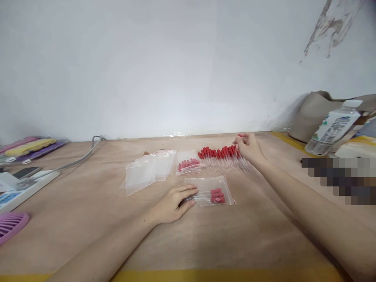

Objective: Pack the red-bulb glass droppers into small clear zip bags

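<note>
A clear zip bag (202, 182) lies flat on the table with several glass droppers in it, their red rubber bulbs (217, 196) toward the right. My left hand (176, 203) holds the bag's left end, thumb and fingers around the thin glass tips. Farther back, a row of loose droppers (219, 153) with red bulbs lies side by side, tips toward me. At the right end of that row my right hand (248, 147) is closed in a pinch on a dropper; a bit of red bulb shows at the fingertips.
A filled bag of droppers (188, 164) lies left of the row, beside a fanned stack of flat zip bags (143, 172). A power strip (29, 190) with a grey cable (79, 160) stands left. A plastic bottle (335, 127) leans at the right by a grey container (307, 113).
</note>
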### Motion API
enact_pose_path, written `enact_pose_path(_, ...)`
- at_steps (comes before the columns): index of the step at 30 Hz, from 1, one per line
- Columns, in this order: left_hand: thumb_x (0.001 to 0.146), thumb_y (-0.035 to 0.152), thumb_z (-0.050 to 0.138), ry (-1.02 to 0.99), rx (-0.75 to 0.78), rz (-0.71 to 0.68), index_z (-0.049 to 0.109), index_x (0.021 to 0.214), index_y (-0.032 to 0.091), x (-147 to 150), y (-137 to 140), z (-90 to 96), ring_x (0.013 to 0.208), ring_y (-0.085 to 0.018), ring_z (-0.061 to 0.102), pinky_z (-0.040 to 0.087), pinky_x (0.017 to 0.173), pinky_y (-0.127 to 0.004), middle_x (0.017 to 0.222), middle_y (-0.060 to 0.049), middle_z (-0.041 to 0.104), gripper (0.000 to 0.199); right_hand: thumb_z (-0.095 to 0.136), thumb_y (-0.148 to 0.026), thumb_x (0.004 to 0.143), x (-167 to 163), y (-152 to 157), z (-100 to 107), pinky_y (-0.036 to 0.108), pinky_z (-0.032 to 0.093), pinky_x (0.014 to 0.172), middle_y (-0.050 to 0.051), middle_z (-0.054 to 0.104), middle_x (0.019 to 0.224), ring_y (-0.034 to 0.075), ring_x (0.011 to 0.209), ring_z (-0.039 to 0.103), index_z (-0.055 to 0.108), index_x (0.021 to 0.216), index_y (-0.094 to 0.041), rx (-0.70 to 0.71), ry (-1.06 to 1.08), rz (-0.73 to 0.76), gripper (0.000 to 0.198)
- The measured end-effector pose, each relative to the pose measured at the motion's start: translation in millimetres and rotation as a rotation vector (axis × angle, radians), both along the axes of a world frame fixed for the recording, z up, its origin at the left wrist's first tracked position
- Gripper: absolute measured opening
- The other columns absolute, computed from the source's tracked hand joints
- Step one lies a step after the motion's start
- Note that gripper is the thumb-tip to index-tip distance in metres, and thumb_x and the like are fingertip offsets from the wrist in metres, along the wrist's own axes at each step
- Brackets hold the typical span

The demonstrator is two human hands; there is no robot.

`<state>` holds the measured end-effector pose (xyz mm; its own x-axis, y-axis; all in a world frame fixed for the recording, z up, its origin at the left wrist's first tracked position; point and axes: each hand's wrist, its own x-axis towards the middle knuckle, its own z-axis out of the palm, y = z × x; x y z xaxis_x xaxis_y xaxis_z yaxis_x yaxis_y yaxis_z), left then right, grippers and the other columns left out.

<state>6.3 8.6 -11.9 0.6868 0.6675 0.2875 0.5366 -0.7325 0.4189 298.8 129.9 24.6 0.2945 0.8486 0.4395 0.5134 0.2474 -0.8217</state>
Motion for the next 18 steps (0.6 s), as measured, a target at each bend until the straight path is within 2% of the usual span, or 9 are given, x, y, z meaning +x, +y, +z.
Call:
enact_pose_path(2,0.089,0.027,0.043,0.001,0.01,-0.002,0.048,0.124,0.022,0,0,-0.3,0.115,-0.021,0.047,0.039,0.097,-0.039,0.125,-0.007,0.051,0.036,0.044,-0.038,0.08,4,-25,-7,0.025,0.044,0.05,0.004,0.063,0.075,0.013,0.055,0.056,0.038,0.097,-0.021,0.025,0.211,0.084,0.025)
enact_pose_path(5,0.089,0.027,0.043,0.012,0.011,0.003,0.048,0.124,0.021,0,1,-0.6,0.115,-0.021,0.047,0.039,0.097,-0.039,0.125,-0.007,0.051,0.036,0.051,-0.038,0.077,6,-55,-25,0.025,0.045,0.046,0.0,0.061,0.072,0.012,0.05,0.054,0.034,0.087,-0.024,-0.021,0.404,0.135,0.024)
enact_pose_path(9,0.089,0.026,0.043,0.015,0.007,0.001,0.048,0.124,0.02,1,0,0.1,0.115,-0.02,0.047,0.039,0.098,-0.038,0.125,-0.007,0.052,0.036,0.051,-0.035,0.076,0,-70,-45,0.03,0.052,0.056,-0.001,0.06,0.07,0.013,0.051,0.057,0.034,0.083,-0.025,-0.157,0.582,0.137,0.021)
enact_pose_path(13,0.089,0.025,0.044,0.008,-0.011,0.015,0.046,0.126,0.022,0,-1,1.9,0.118,-0.02,0.044,0.037,0.099,-0.037,0.13,-0.006,0.047,0.038,0.052,-0.027,0.077,-15,-77,-50,0.031,0.053,0.067,0.001,0.061,0.072,0.013,0.057,0.061,0.038,0.081,-0.024,-0.299,0.775,0.244,0.015)
enact_pose_path(15,0.089,0.026,0.045,0.008,-0.016,0.033,0.041,0.13,0.024,0,-2,2.5,0.122,-0.02,0.039,0.035,0.101,-0.037,0.137,-0.005,0.038,0.041,0.055,-0.025,0.075,-20,-82,-50,0.03,0.052,0.07,0.001,0.062,0.073,0.012,0.062,0.062,0.042,0.079,-0.023,-0.373,0.794,0.352,0.014)
enact_pose_path(18,0.089,0.026,0.045,0.017,-0.015,0.039,0.036,0.132,0.026,-1,-3,2.6,0.126,-0.02,0.034,0.032,0.103,-0.037,0.14,-0.003,0.032,0.044,0.062,-0.027,0.07,-18,-89,-52,0.024,0.049,0.066,0.0,0.061,0.072,0.009,0.062,0.059,0.05,0.078,-0.019,-0.42,0.608,0.526,0.017)
